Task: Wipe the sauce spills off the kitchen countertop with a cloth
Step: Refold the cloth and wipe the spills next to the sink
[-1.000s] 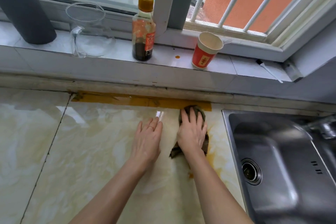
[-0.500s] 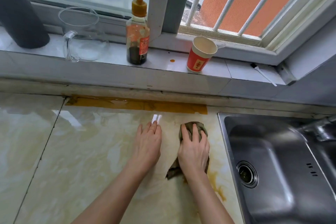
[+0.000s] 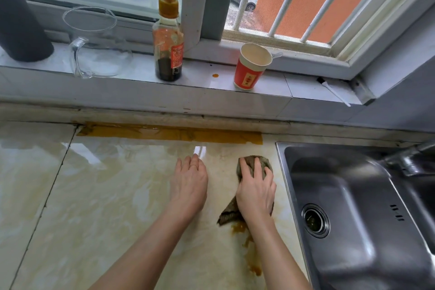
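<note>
A dark brownish cloth (image 3: 228, 213) lies bunched on the pale marble countertop (image 3: 98, 195), just left of the sink. My right hand (image 3: 255, 192) presses down on it, fingers spread and slightly bent over the bunched cloth. Brown sauce spills (image 3: 239, 228) show below the cloth beside my right wrist, with more spots (image 3: 256, 269) trailing toward the front edge. My left hand (image 3: 189, 182) rests flat on the counter left of the cloth, fingers straight. A faint brownish smear covers the counter around the cloth.
A steel sink (image 3: 357, 214) with faucet (image 3: 409, 160) sits at right. Yellow-brown tape (image 3: 169, 133) runs along the back seam. On the window ledge stand a sauce bottle (image 3: 168, 37), red paper cup (image 3: 251, 67), glass jug (image 3: 94, 42), dark cylinder (image 3: 21, 19), and a small sauce drop (image 3: 215, 75).
My right hand has pulled the cloth back from the tape line toward me and slightly right. My left hand stayed flat on the counter.
</note>
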The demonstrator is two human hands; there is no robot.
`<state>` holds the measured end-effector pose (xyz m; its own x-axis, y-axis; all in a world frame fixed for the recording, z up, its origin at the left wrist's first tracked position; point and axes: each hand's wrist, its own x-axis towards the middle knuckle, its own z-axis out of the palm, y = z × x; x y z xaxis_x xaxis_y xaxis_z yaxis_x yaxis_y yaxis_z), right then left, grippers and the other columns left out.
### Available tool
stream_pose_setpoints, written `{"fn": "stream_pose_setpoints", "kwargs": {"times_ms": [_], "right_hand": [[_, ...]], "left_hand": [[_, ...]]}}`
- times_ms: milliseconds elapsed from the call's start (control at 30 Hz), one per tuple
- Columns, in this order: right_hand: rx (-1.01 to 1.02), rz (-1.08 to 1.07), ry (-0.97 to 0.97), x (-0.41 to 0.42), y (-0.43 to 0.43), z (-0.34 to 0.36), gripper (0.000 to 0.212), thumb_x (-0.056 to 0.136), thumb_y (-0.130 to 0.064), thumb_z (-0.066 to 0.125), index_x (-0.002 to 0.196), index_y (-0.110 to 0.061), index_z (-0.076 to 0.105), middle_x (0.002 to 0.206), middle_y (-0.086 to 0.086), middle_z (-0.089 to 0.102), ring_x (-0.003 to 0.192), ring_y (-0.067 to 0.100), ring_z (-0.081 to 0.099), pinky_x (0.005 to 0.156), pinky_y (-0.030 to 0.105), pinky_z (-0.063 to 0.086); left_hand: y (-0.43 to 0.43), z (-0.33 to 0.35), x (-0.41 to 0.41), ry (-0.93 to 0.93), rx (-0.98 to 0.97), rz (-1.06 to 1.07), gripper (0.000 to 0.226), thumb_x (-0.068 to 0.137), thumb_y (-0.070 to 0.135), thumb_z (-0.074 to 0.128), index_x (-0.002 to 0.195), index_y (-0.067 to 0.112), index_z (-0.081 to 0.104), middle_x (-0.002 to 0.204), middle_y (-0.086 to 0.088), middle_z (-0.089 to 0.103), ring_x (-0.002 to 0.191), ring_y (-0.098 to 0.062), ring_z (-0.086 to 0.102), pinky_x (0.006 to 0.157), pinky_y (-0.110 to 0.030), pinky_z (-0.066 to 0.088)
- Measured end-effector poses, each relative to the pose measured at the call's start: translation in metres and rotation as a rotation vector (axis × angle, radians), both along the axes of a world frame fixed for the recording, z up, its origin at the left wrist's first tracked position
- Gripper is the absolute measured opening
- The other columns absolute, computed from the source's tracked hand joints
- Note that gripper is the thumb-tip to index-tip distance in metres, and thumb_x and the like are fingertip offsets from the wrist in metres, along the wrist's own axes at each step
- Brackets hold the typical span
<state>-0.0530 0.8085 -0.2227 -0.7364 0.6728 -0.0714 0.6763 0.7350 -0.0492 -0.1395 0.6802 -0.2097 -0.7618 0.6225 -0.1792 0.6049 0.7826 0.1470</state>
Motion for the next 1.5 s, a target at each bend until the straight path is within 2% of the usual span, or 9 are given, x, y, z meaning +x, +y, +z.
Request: {"fn": "stream_pose_setpoints", "kwargs": {"times_ms": [333, 600, 733, 867, 1000, 1133, 1233, 1367, 1500], "right_hand": [[-0.168, -0.036, -0.045, -0.041, 0.058, 0.029, 0.060, 0.094, -0.016, 0.050, 0.146, -0.035, 0.027, 0.157, 0.004, 0.018, 0.142, 0.035, 0.014, 0.114, 0.047, 0.021], [-0.055, -0.088, 0.036, 0.068, 0.006, 0.009, 0.060, 0.092, -0.012, 0.049, 0.144, -0.036, 0.034, 0.155, -0.002, 0.026, 0.129, 0.027, 0.027, 0.100, 0.036, 0.041], [-0.094, -0.058, 0.160, 0.093, 0.003, 0.007, 0.058, 0.083, 0.002, 0.054, 0.134, -0.026, 0.053, 0.148, -0.001, 0.042, 0.123, 0.028, 0.037, 0.096, 0.038, 0.045], [-0.158, -0.018, 0.214, 0.067, 0.023, 0.012, 0.060, 0.083, 0.008, 0.049, 0.136, -0.022, 0.050, 0.150, -0.003, 0.037, 0.137, 0.022, 0.027, 0.113, 0.039, 0.027], [-0.216, 0.018, 0.272, 0.066, 0.018, 0.010, 0.061, 0.084, 0.010, 0.047, 0.134, -0.024, 0.052, 0.151, -0.006, 0.036, 0.142, 0.018, 0.022, 0.118, 0.036, 0.011], [-0.324, 0.212, 0.320, 0.104, -0.012, 0.003, 0.062, 0.073, 0.006, 0.042, 0.122, -0.028, 0.063, 0.142, -0.011, 0.048, 0.138, 0.016, 0.033, 0.115, 0.047, 0.023], [-0.380, 0.236, 0.403, 0.101, 0.002, 0.005, 0.059, 0.069, 0.004, 0.041, 0.115, -0.020, 0.068, 0.133, -0.006, 0.058, 0.131, 0.021, 0.044, 0.109, 0.049, 0.033], [-0.416, 0.162, 0.400, 0.055, 0.027, 0.015, 0.061, 0.073, 0.019, 0.046, 0.119, -0.016, 0.066, 0.134, -0.001, 0.057, 0.134, 0.022, 0.041, 0.114, 0.045, 0.026], [-0.474, 0.221, 0.379, 0.055, 0.013, 0.013, 0.062, 0.070, 0.020, 0.046, 0.108, -0.021, 0.072, 0.130, -0.010, 0.059, 0.133, 0.013, 0.040, 0.116, 0.038, 0.019]], "left_hand": [[-0.002, 0.001, 0.002, -0.022, 0.008, 0.012, 0.062, 0.090, 0.001, 0.037, 0.148, 0.002, 0.017, 0.157, -0.016, 0.015, 0.145, -0.030, 0.015, 0.119, -0.044, 0.013], [0.000, -0.001, 0.001, -0.045, -0.022, 0.019, 0.064, 0.089, 0.006, 0.040, 0.148, 0.003, 0.017, 0.157, -0.014, 0.015, 0.145, -0.029, 0.016, 0.119, -0.042, 0.015], [0.001, 0.001, 0.003, -0.053, -0.042, 0.017, 0.065, 0.089, 0.008, 0.041, 0.148, 0.002, 0.015, 0.158, -0.015, 0.014, 0.145, -0.030, 0.014, 0.119, -0.041, 0.015], [-0.001, 0.005, 0.003, -0.054, -0.038, 0.003, 0.066, 0.088, 0.008, 0.043, 0.148, 0.002, 0.015, 0.158, -0.015, 0.013, 0.145, -0.030, 0.014, 0.119, -0.041, 0.016], [-0.002, 0.006, 0.005, -0.055, -0.029, 0.009, 0.065, 0.088, 0.007, 0.043, 0.148, 0.002, 0.016, 0.158, -0.015, 0.013, 0.146, -0.029, 0.013, 0.118, -0.039, 0.017], [-0.001, 0.005, 0.006, -0.069, -0.018, 0.017, 0.067, 0.089, 0.007, 0.042, 0.149, 0.003, 0.012, 0.159, -0.014, 0.010, 0.146, -0.029, 0.011, 0.119, -0.039, 0.015], [-0.001, 0.006, 0.005, -0.082, -0.011, 0.023, 0.069, 0.088, 0.006, 0.042, 0.150, 0.004, 0.011, 0.159, -0.013, 0.009, 0.147, -0.028, 0.010, 0.119, -0.039, 0.014], [-0.002, 0.005, 0.004, -0.109, 0.011, 0.030, 0.072, 0.088, 0.004, 0.043, 0.150, 0.006, 0.008, 0.160, -0.011, 0.005, 0.147, -0.026, 0.006, 0.120, -0.040, 0.012], [-0.005, 0.001, 0.005, -0.124, 0.048, 0.038, 0.073, 0.086, -0.002, 0.040, 0.151, 0.006, 0.007, 0.160, -0.010, 0.003, 0.147, -0.026, 0.005, 0.120, -0.041, 0.013]]}}
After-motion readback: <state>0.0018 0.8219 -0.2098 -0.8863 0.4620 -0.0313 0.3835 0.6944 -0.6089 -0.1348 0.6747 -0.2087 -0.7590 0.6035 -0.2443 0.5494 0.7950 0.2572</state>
